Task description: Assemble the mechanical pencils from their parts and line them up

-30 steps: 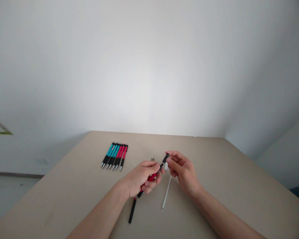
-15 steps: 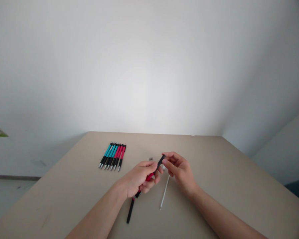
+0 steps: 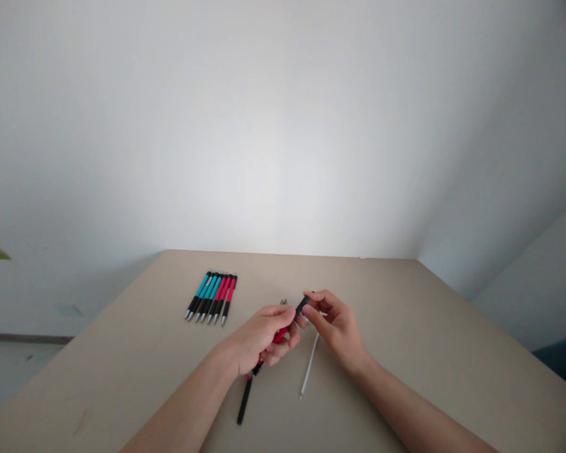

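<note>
My left hand (image 3: 259, 336) is closed around a red and black pen barrel (image 3: 280, 334), which slants up to the right. The thumb and fingers of my right hand (image 3: 339, 324) pinch the black upper end of that barrel. Below my right fingers lies a thin white ink refill (image 3: 310, 368), its far end partly covered by the hand. Under my left wrist, a black part with a bit of red (image 3: 244, 401) rests on the table, partly hidden. Small silver pen tips (image 3: 283, 302) show just beyond my left thumb.
Several teal pens (image 3: 202, 296) and red pens (image 3: 226, 299) with black grips lie side by side at the back left. The beige table (image 3: 405, 333) meets a white wall (image 3: 283, 126) at its far edge.
Both hands hold the same barrel as before. My right fingers have come slightly lower along its black end, closer to my left hand. The view has shifted a little.
</note>
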Demonstrator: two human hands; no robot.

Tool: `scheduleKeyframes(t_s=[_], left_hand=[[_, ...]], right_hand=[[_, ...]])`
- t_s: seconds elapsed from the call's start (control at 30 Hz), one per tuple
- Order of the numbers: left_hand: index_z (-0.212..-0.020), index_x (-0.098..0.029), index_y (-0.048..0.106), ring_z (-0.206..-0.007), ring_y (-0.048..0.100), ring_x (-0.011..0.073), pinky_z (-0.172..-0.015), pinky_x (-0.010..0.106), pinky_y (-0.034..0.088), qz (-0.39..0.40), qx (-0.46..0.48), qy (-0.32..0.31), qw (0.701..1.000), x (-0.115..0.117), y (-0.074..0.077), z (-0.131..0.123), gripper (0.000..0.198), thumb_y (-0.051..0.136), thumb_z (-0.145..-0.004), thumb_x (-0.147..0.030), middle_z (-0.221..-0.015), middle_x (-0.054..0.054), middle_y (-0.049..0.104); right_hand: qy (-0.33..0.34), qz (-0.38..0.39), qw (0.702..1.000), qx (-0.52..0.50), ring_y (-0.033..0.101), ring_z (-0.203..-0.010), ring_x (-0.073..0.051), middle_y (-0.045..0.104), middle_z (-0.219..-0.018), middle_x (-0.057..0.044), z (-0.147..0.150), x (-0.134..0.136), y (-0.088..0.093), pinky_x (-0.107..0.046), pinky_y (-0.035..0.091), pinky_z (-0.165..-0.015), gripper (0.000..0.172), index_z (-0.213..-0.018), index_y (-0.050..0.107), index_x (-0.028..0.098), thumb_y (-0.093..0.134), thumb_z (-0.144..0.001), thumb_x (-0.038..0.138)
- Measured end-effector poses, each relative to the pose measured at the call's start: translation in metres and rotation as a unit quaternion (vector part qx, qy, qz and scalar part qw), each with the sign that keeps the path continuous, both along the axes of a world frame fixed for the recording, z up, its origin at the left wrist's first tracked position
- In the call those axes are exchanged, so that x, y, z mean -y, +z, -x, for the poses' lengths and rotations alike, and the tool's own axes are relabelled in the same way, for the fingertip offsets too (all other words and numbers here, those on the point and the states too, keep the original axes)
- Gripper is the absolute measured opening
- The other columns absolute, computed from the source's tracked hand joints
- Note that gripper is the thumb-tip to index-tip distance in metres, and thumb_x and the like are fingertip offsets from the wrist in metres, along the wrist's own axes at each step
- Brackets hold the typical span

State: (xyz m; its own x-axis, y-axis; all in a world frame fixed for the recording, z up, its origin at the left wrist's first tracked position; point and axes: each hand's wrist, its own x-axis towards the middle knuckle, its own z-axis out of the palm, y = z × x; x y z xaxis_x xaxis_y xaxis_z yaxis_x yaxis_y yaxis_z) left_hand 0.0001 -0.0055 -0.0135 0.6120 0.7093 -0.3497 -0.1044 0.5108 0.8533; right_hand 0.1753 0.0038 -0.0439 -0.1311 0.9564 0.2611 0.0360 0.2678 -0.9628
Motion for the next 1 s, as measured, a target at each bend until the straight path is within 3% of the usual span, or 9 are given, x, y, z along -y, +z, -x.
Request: scheduleKeyframes(t_s=[0.43,0.6,0.83,1.0], left_hand=[[-0.082,-0.019,0.049,-0.036,0.016,0.0012,-0.036,0.018,0.004,0.009,0.003,0.007,1.0,-0.0007,0.0004,-0.0006,0.033,0.054,-0.081,-0.051,-0.06,-0.005,0.047],[-0.068,-0.018,0.042,-0.036,0.015,0.0007,-0.036,0.019,0.002,0.03,-0.01,-0.009,0.999,-0.0008,0.0022,-0.0009,0.041,0.054,-0.08,-0.056,-0.057,-0.005,0.045],[-0.062,-0.019,0.033,-0.036,0.011,0.0007,-0.036,0.019,-0.001,0.061,-0.012,-0.058,0.996,-0.0014,0.0063,-0.0011,0.054,0.049,-0.075,-0.068,-0.055,-0.006,0.039],[-0.06,-0.019,0.031,-0.035,0.01,0.0014,-0.037,0.021,-0.003,0.085,-0.049,-0.084,0.992,-0.0014,0.0053,0.0011,0.058,0.045,-0.074,-0.074,-0.053,-0.006,0.034]], right_hand=[[0.025,0.002,1.0,-0.004,0.054,-0.067,-0.015,0.057,-0.071,-0.001,0.0021,0.003,0.0055,-0.024,0.04,-0.055,0.032,-0.101,0.059,0.019,0.063,-0.08,0.042],[0.02,0.05,0.996,-0.069,0.047,-0.054,-0.009,0.059,-0.073,-0.001,0.0032,-0.0001,0.0033,-0.02,0.034,-0.042,0.029,-0.09,0.061,0.019,0.07,-0.074,0.041],[0.029,0.079,0.98,-0.178,0.045,-0.05,-0.009,0.062,-0.071,-0.001,0.0097,0.0032,0.0059,-0.02,0.037,-0.04,0.027,-0.085,0.059,0.018,0.074,-0.07,0.034],[-0.037,0.035,0.979,-0.198,0.046,-0.059,-0.01,0.06,-0.082,-0.002,0.0013,-0.0032,0.008,-0.019,0.038,-0.043,0.021,-0.089,0.059,0.021,0.069,-0.076,0.033]])
